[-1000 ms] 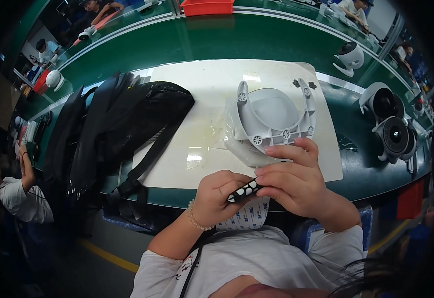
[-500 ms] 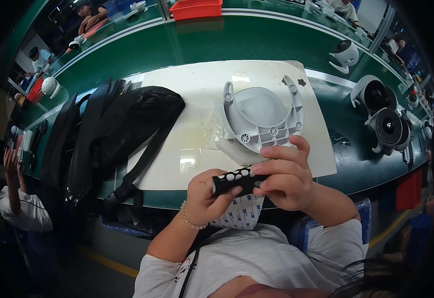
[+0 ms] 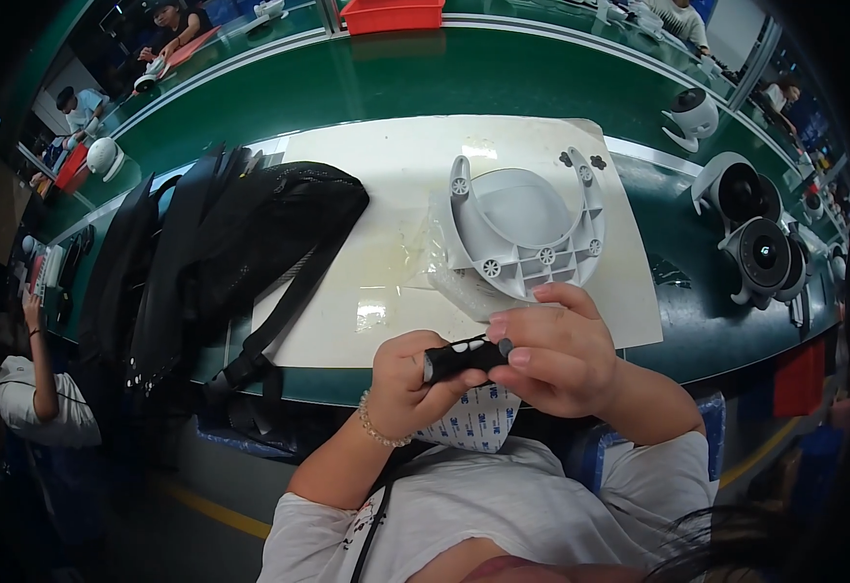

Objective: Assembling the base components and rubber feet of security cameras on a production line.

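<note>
In my left hand (image 3: pixel 407 381) is a bent black sheet (image 3: pixel 452 361) with white oval spots on it, the fingers wrapped round its left end. My right hand (image 3: pixel 563 355) is closed at the sheet's other end, thumb and fingertips pinching a small dark grey round pad (image 3: pixel 505 346). Whether the pad still touches the sheet I cannot tell. White backing paper (image 3: pixel 473 418) with blue print hangs below my hands. Just beyond the right hand, a white U-shaped plastic base (image 3: pixel 546 257) with ribs and round sockets lies on clear plastic wrap (image 3: pixel 459 287).
A pale mat (image 3: pixel 366 262) covers the middle of the green bench. Black mesh bags with straps (image 3: pixel 250 233) lie at left. White devices with round black fronts (image 3: pixel 763 251) stand at right. Beyond the bench rail sits a red bin (image 3: pixel 393 15). Other people sit at benches around.
The black sheet has tilted in my hands, and fewer white spots show. My right fingers have drawn together round the small pad. The view has shifted slightly.
</note>
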### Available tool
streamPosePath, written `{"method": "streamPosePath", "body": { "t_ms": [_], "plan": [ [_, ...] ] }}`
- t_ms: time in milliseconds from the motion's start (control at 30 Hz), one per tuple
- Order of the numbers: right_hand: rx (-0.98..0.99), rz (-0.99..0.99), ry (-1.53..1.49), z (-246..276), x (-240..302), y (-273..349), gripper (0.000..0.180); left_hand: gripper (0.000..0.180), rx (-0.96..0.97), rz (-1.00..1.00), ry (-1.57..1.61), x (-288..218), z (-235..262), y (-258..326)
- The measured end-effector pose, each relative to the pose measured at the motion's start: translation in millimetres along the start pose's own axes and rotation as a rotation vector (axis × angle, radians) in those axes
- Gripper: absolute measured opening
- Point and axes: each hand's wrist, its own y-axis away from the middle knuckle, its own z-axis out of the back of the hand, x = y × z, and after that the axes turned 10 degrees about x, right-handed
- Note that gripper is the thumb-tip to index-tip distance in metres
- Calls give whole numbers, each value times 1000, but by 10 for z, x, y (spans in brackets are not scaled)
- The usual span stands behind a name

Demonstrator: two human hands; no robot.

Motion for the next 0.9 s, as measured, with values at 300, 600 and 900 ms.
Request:
{"method": "streamPosePath", "body": {
  "t_ms": [300, 600, 900],
  "plan": [
    [148, 12, -60, 0, 156, -231, 33, 16, -2, -46, -91, 21, -34, 17],
    [-233, -2, -373, 106, 90, 180, 56, 19, -16, -73, 17, -11, 42, 40],
    [-170, -273, -527, -65, 196, 387, 89, 23, -100, -27, 227, -111, -80, -104]
  ]
}}
